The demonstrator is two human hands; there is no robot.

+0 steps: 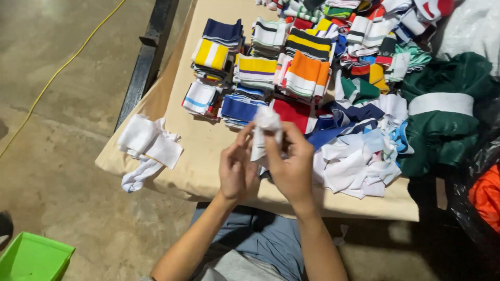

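My left hand (237, 169) and my right hand (291, 166) are raised together above the near edge of the table, both pinching one small white knit cloth piece (265, 127) that bunches up between the fingertips. Right of my hands lies a loose heap of white and blue cloth pieces (359, 161). Beyond my hands stand folded stacks of striped knit pieces (271, 67) in yellow, navy, orange, red and white.
A beige cloth covers the table (198, 156). Several white pieces (148, 143) lie at its left edge. A dark green bundle with a white band (442, 112) sits at the right, beside a black bag holding something orange (484, 195). A green bin (31, 257) stands on the concrete floor.
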